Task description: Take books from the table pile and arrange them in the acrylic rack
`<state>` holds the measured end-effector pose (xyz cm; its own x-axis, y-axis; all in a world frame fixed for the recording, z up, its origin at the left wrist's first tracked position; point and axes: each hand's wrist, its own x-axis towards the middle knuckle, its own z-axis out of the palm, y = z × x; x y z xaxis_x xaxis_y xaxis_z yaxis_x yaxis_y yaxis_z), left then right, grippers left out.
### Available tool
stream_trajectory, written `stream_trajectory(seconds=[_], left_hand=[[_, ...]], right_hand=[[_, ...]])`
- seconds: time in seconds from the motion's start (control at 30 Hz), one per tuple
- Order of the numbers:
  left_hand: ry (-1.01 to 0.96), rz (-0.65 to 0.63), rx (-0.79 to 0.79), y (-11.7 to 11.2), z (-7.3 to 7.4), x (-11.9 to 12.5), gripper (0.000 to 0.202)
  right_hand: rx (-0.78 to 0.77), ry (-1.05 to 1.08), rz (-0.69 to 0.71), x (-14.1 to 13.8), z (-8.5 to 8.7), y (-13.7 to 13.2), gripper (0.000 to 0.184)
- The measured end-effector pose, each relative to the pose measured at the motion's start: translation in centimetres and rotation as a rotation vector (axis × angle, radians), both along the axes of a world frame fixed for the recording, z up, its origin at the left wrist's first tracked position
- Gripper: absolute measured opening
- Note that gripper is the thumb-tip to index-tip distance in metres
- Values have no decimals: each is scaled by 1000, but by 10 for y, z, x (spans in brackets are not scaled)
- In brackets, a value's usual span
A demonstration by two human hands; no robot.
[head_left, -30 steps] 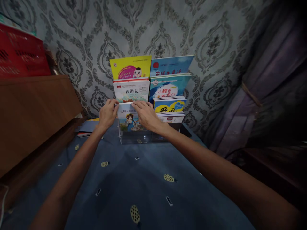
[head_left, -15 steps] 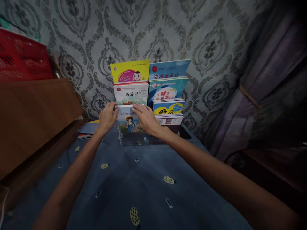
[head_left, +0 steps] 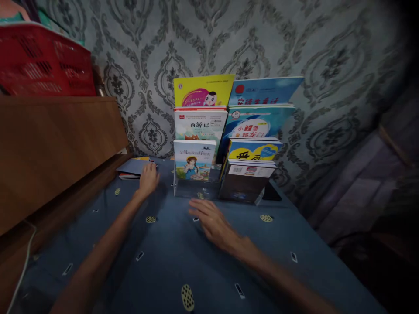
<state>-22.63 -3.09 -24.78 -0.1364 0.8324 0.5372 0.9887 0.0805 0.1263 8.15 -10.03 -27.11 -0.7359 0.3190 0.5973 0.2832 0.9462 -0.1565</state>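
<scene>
Two hands, both empty. The left hand [head_left: 149, 178] reaches toward a flat stack of books [head_left: 133, 168] at the table's far left edge, fingers loosely curled, just short of it or touching; which cannot be told. The right hand [head_left: 212, 221] hovers open, palm down, over the blue cloth [head_left: 203, 266], just before the clear rack [head_left: 196, 188]. The rack tiers its books [head_left: 195, 159] upright so each cover shows. Beyond: patterned wall, wooden cabinet [head_left: 55, 144], red basket [head_left: 42, 61].
</scene>
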Motion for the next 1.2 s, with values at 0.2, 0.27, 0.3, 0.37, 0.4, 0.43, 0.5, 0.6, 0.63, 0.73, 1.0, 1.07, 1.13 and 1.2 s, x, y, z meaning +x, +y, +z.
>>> stream_trajectory(seconds=[0.2,0.27,0.3,0.37,0.4,0.43,0.5,0.6,0.63,0.73,1.0,1.07,1.13,1.2], left_hand=[[38,277,-384,34,-15,-64,72],[15,283,-438,41,-15,-76,70],[4,278,-456,44,-16,-80,67],[-4,263,-495,46,-17,-86,63],[0,254,-508,46,-18,-88,62],[9,247,-518,46,-19,-89,61],[34,233,-538,43,-19,-92,61],[84,210,-563,35,-17,-95,55],[105,200,-565,31,-16,-95,51],[170,170,-555,19,-15,-94,35],[279,107,-531,-13,-11,-79,41],[296,92,-533,-26,-13,-73,42],[307,75,-544,-40,-17,-67,42],[314,52,-566,-56,-21,-60,42]], right_hand=[[-89,82,-51,11,-65,-18,45],[-60,140,-42,14,-79,-16,44],[-55,159,-40,15,-84,-15,44],[-66,172,-45,17,-90,-13,44],[-74,173,-51,17,-90,-13,44],[-80,173,-55,17,-89,-13,43],[-96,162,-60,17,-86,-13,42],[-127,137,-62,17,-80,-15,43],[-132,135,-63,17,-78,-16,43],[-123,150,-59,17,-77,-17,43],[-146,129,-61,17,-78,-17,39],[-160,128,-57,17,-78,-17,37],[-173,123,-59,16,-78,-16,36],[-179,113,-59,16,-78,-16,37]])
